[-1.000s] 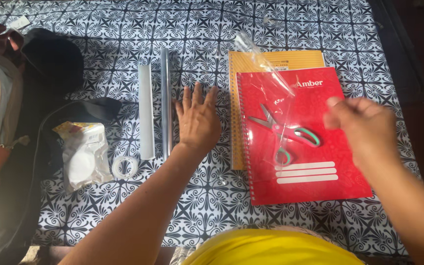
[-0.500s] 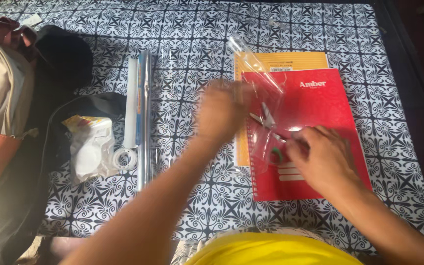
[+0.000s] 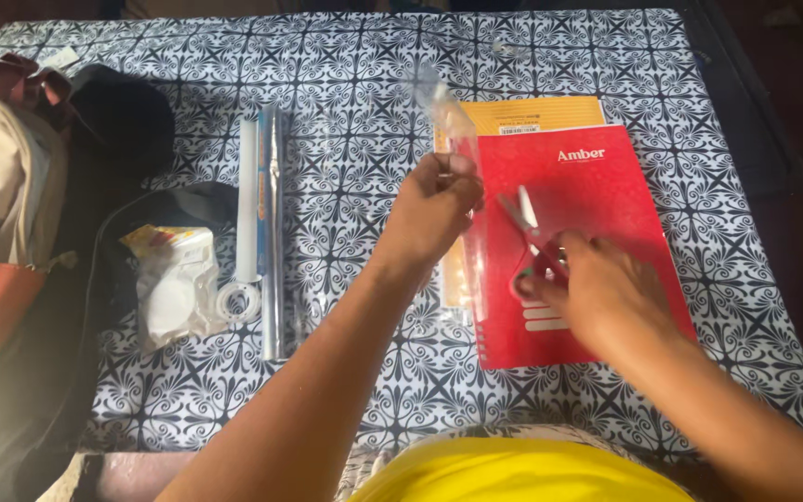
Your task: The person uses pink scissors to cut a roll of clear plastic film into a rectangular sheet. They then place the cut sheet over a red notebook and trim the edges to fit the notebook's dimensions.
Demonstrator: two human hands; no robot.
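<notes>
My left hand (image 3: 434, 209) pinches a clear plastic sleeve (image 3: 457, 139) and holds it up over the left edge of a red spiral notebook (image 3: 597, 195). My right hand (image 3: 597, 293) grips the handles of a pair of scissors (image 3: 524, 218) whose blades stand open, pointing up and left over the red cover. A yellow notebook (image 3: 532, 113) lies under the red one, only its top and left edge showing.
A white roll (image 3: 247, 200) and a shiny clear roll (image 3: 273, 232) lie side by side on the patterned tablecloth (image 3: 364, 84). A tape ring (image 3: 237, 300) and a white plastic packet (image 3: 174, 288) sit left of them. A backpack (image 3: 11, 242) covers the left edge.
My left hand left the table beside the rolls, crossed right and took hold of the plastic sleeve. My right hand dropped onto the scissors and lifted them with the blades open.
</notes>
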